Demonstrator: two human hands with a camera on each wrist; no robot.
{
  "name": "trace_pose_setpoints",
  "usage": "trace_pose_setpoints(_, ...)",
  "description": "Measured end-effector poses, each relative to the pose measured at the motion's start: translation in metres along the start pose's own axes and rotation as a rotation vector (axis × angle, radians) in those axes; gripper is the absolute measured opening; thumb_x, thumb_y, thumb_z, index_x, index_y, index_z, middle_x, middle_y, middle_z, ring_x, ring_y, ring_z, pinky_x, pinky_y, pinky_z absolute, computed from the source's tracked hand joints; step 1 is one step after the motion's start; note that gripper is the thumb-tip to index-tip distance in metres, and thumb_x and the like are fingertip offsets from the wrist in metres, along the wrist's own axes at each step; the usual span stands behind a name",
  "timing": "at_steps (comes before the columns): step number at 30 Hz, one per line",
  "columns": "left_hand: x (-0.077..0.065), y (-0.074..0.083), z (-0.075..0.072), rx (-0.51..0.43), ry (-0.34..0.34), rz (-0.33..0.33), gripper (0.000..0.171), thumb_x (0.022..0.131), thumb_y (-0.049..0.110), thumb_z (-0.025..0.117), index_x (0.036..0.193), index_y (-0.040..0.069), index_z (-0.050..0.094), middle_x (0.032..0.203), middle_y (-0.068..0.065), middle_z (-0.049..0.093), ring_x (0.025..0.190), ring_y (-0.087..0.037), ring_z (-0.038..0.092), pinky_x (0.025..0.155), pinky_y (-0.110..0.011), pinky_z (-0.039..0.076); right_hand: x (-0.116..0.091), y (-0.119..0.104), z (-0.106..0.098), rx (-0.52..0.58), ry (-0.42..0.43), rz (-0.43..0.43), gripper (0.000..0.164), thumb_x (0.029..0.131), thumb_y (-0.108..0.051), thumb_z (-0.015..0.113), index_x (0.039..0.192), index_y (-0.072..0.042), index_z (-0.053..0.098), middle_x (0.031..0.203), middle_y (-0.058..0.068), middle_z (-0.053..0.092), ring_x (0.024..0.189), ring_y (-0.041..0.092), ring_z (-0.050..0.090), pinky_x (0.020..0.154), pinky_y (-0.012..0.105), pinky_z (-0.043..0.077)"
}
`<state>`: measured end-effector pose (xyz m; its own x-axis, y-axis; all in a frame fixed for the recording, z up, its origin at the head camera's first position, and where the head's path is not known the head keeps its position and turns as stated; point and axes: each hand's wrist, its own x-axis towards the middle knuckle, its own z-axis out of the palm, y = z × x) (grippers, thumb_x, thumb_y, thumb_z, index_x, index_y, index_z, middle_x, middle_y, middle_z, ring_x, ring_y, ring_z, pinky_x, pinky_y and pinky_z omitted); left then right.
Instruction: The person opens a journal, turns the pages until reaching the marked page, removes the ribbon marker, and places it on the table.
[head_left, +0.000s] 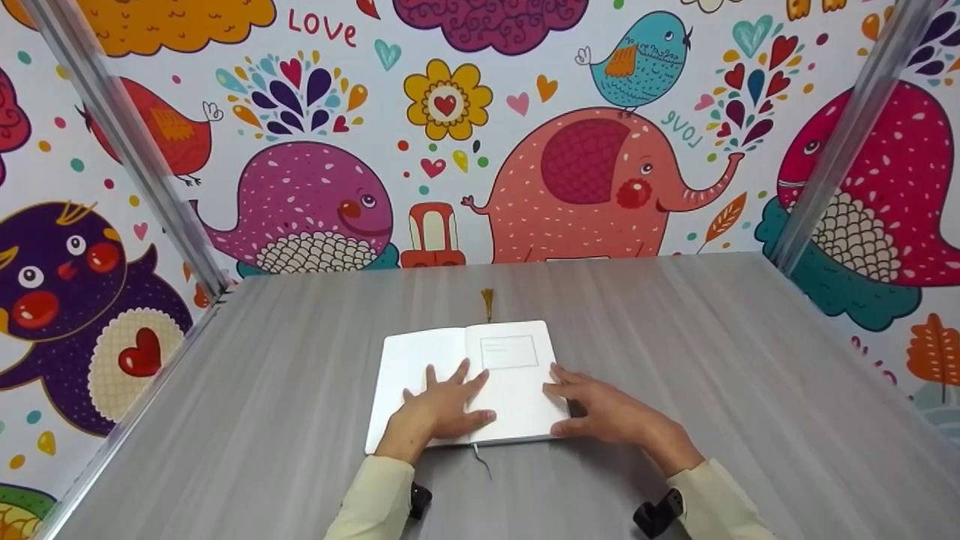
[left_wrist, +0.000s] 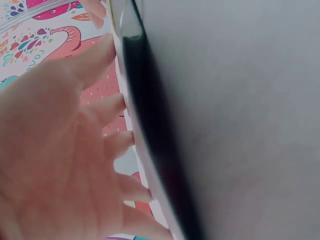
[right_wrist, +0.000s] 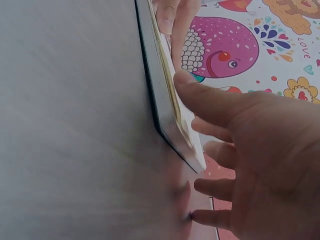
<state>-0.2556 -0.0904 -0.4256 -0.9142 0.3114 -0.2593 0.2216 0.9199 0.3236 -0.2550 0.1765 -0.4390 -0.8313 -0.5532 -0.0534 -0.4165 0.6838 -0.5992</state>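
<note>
Grey wood-grained tabletop (head_left: 262, 397) before me bears a dark-covered notebook (head_left: 517, 405), white paper pages (head_left: 420, 360) spread; the left hand (head_left: 442, 406), fingers splayed, presses across the fold, seemingly to flatten it; the relaxed right hand (head_left: 611, 411) touches the right edge, perhaps steadying, gripping nothing.

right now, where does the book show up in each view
Head: the book lies open, lower middle.
Left wrist: book edge-on, slanting from top, left of centre, to bottom middle.
Right wrist: book edge-on, slanting from top middle to right of centre.
Shared landmark: the left hand, on the pages: lower middle in head, left side in left wrist, top middle in right wrist.
</note>
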Motion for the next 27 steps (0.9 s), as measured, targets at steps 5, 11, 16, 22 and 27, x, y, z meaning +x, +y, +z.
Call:
trace_pose_setpoints(5,0.0019,0.0000,0.0004,-0.021,-0.001,0.014,0.066,0.086,0.058,0.047,0.144,0.034,0.026,0.156,0.000,0.012,0.136,-0.051,0.004,0.095,-0.077,0.011,-0.0011,-0.0014,0.0014,-0.035,-0.006,-0.032,0.070,0.076,-0.043,0.070,0.134,-0.012,0.048,0.148,0.009,0.033,0.137,0.039,0.024,0.107,0.056,0.023)
trace_pose_setpoints(11,0.0013,-0.0035,0.0007,-0.052,-0.011,0.017,0.067,0.086,0.057,0.049,0.144,0.034,0.026,0.155,0.000,0.011,0.136,-0.051,0.004,0.094,-0.077,0.009,-0.0008,-0.0023,0.0037,-0.066,0.001,-0.046,0.069,0.074,-0.043,0.071,0.133,-0.013,0.050,0.145,0.008,0.038,0.135,0.038,0.030,0.106,0.054,0.028)
trace_pose_setpoints(16,0.0011,-0.0065,-0.0004,-0.056,-0.026,0.020,0.067,0.085,0.057,0.050,0.144,0.034,0.026,0.156,0.000,0.011,0.136,-0.051,0.004,0.094,-0.078,0.010,-0.0002,-0.0035,0.0041,-0.081,-0.003,-0.052,0.068,0.074,-0.042,0.071,0.132,-0.013,0.050,0.145,0.007,0.039,0.134,0.035,0.034,0.105,0.052,0.029)
trace_pose_setpoints(22,0.0022,-0.0063,-0.0031,-0.041,-0.032,0.017,0.067,0.085,0.055,0.052,0.144,0.034,0.027,0.156,0.000,0.011,0.137,-0.050,0.005,0.093,-0.078,0.011,-0.0001,-0.0031,0.0020,-0.086,-0.021,-0.037,0.070,0.075,-0.043,0.070,0.134,-0.014,0.048,0.146,0.004,0.038,0.135,0.031,0.034,0.106,0.052,0.029)
trace_pose_setpoints(27,0.0032,-0.0066,-0.0016,-0.045,-0.030,0.016,0.068,0.084,0.056,0.052,0.143,0.035,0.027,0.156,0.000,0.010,0.137,-0.049,0.004,0.094,-0.078,0.011,-0.0007,-0.0022,0.0015,-0.066,-0.031,-0.036,0.070,0.076,-0.044,0.069,0.135,-0.013,0.047,0.146,0.005,0.037,0.135,0.031,0.033,0.106,0.052,0.029)
